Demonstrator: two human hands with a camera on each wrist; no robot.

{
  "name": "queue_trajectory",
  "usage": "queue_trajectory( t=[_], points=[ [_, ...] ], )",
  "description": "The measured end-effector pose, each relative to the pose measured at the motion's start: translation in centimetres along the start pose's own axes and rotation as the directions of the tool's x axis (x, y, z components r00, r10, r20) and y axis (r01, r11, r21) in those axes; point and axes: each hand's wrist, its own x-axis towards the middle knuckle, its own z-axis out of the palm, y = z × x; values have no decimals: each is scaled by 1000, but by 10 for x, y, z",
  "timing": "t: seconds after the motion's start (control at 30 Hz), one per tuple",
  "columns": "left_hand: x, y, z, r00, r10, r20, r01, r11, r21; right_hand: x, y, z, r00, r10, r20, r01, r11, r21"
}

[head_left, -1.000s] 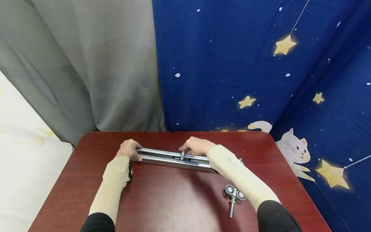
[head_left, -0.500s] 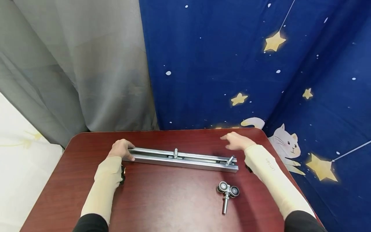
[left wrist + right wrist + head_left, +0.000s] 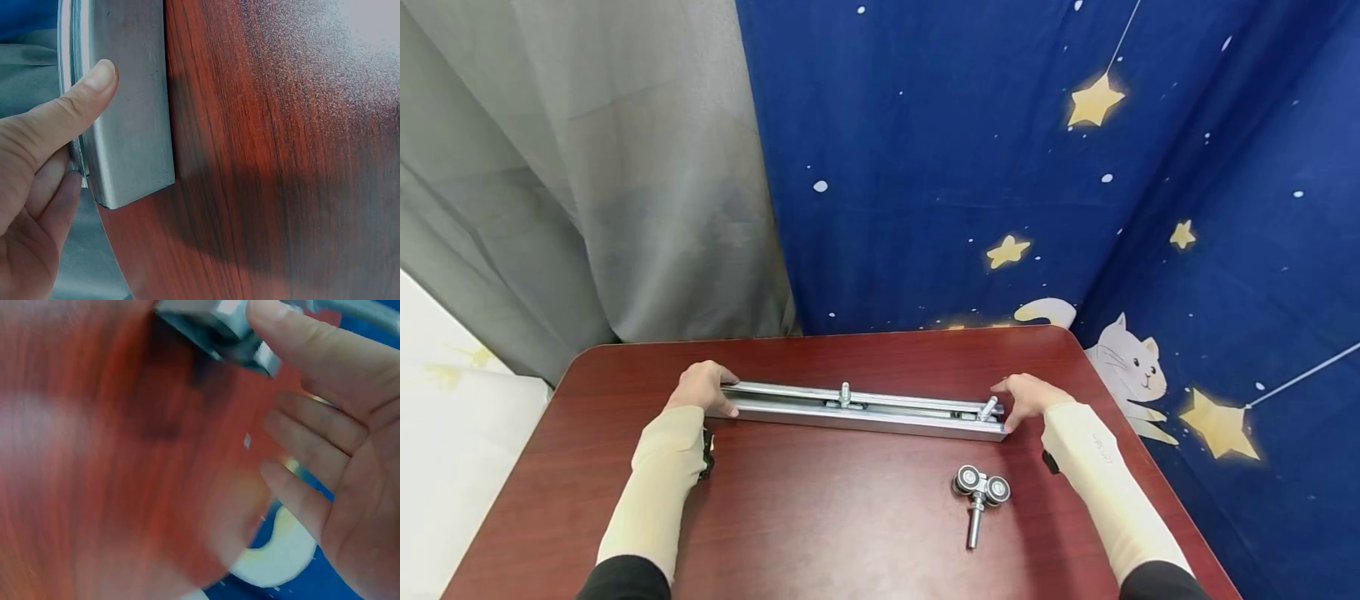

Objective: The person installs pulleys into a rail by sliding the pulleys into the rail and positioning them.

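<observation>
A silver metal track rail (image 3: 880,422) lies across the table, its slot facing up. My left hand (image 3: 702,390) grips its left end, with the thumb (image 3: 97,78) on the near side and the fingers behind. At the right end is my right hand (image 3: 1032,397), thumb right at the rail's corner and the other fingers loosely extended in the right wrist view. One roller's bolt (image 3: 846,395) stands upright from the slot near the middle. Another bolt (image 3: 988,409) leans at the right end. The rollers under both bolts are mostly hidden inside the rail.
A loose roller trolley (image 3: 979,487) with black-rimmed wheels and a threaded bolt lies on the reddish-brown table (image 3: 850,517), nearer me than the rail's right end. Grey and blue curtains (image 3: 925,183) hang behind the table's far edge.
My right hand has left the upright bolt near the middle, moved right above the table and come down at the rail's right end. The left hand keeps its grip. The head view has shifted slightly.
</observation>
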Motion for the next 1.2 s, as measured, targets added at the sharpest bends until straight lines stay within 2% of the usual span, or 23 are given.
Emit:
queue_trajectory(
  t=[0.23,0.33,0.57,0.73,0.87,1.03,1.2],
  points=[
    [1,3,1,1000,-9,12,9,1000,19,0,-6,17,998,-25,-65,27,999,42],
    [-1,7,3,1000,8,18,-8,999,38,-3,-8,20,996,-6,-87,8,1000,30],
    [-7,8,3,998,56,-8,-56,997,57,-5,-16,24,988,45,-148,-56,996,-69],
    [-10,10,2,998,61,25,-62,998,28,-3,-17,25,980,86,-178,-96,994,-47],
    [-11,11,4,998,58,37,-59,998,12,-2,-16,24,980,90,-180,-98,995,-37],
    [-17,17,5,998,69,-10,-69,997,31,-2,-20,22,980,83,-181,-90,995,-33],
    [-24,45,4,991,93,-97,-87,994,64,-2,-18,23,980,94,-174,-102,994,-39]
  ],
)
